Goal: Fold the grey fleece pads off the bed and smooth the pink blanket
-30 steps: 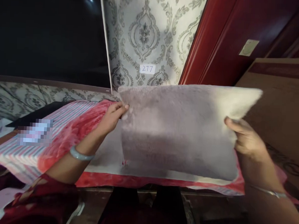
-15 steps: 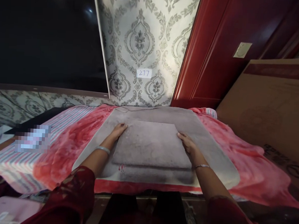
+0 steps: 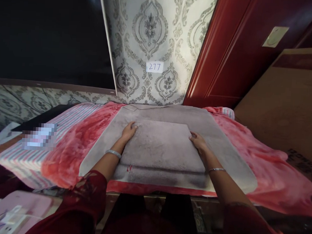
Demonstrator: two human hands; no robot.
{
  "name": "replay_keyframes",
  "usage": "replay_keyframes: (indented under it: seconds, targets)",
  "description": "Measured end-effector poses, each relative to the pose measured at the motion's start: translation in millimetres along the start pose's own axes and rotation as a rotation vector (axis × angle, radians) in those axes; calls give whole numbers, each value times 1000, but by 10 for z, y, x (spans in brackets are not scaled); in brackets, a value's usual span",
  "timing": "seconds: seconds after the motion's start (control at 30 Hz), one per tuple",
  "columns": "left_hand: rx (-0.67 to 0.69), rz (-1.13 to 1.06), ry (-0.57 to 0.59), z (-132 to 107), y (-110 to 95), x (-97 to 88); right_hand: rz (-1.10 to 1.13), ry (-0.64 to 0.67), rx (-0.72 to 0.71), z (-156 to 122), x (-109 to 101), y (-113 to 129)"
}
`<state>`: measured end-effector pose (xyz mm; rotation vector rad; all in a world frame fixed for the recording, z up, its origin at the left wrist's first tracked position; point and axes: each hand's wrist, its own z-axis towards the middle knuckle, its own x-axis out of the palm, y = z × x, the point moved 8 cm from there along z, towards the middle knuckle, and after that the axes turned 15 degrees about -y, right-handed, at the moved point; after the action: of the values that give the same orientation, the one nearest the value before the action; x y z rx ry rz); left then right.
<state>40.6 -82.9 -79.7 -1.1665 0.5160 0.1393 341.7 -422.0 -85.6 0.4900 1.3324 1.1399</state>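
So the folded grey plush cloth (image 3: 159, 145) is lying flat, pretty much dead centre on a bigger grey mat (image 3: 229, 162) of the same fuzzy stuff, with its near edge close to the mat's front edge. The left hand (image 3: 129, 131) sits on the cloth's far left corner and the right hand (image 3: 199, 143) on its far right corner. Both are laid open with fingers flat on the pile, pressing down rather than gripping anything. There's a pale bangle (image 3: 113, 153) on the left wrist and a thin bracelet (image 3: 216, 169) on the right, plus dark red sleeves coming in from the bottom. The mat lies on a red blanket (image 3: 73, 144) that spills off to the right, and a striped sheet (image 3: 67, 116) shows at the left. Behind it all is patterned wallpaper (image 3: 149, 36) with a little "277" label (image 3: 154, 66), a dark screen (image 3: 50, 34) on the left, a red door (image 3: 227, 47), and a cardboard box (image 3: 284, 102) on the right.
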Motion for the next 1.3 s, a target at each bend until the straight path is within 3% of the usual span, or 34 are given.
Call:
replay_keyframes:
  seconds: [0.07,0.13,0.2,0.3,0.37,0.43,0.53,0.67,0.87,0.97,1.03,1.17,1.23,1.3]
  targets:
    - [-27,-41,16,-1,35,10,-86,-19,-27,10,20,190]
    - [-51,-78,31,-13,70,14,-162,-24,-142,-66,166,575]
    - [-44,-105,46,-35,79,3,-256,32,-378,-289,498,1128]
    - [62,-116,64,-72,19,-33,-309,235,-642,-811,1180,1834]
    - [152,-111,79,-99,-26,-43,-330,299,-706,-1104,1527,2085]
    - [212,-93,90,-114,-34,-31,-345,336,-742,-1315,1753,2166]
    - [261,-54,74,-111,7,12,-359,344,-773,-1429,1853,2095]
    - [282,-77,31,-92,63,54,-418,331,-717,-1131,1685,1809]
    - [245,-63,42,-101,46,34,-637,206,-466,-345,957,881]
    - [231,-73,74,-144,-21,13,-671,142,-338,-179,577,397]
    - [206,-84,88,-172,-50,9,-648,119,-295,-147,415,199]
    - [147,-126,84,-209,-80,-4,-598,137,-231,-168,287,139]
    - [124,-143,77,-216,-92,-22,-622,131,-163,-216,260,242]
    - [86,-151,78,-216,-83,-48,-645,93,-177,-337,285,493]
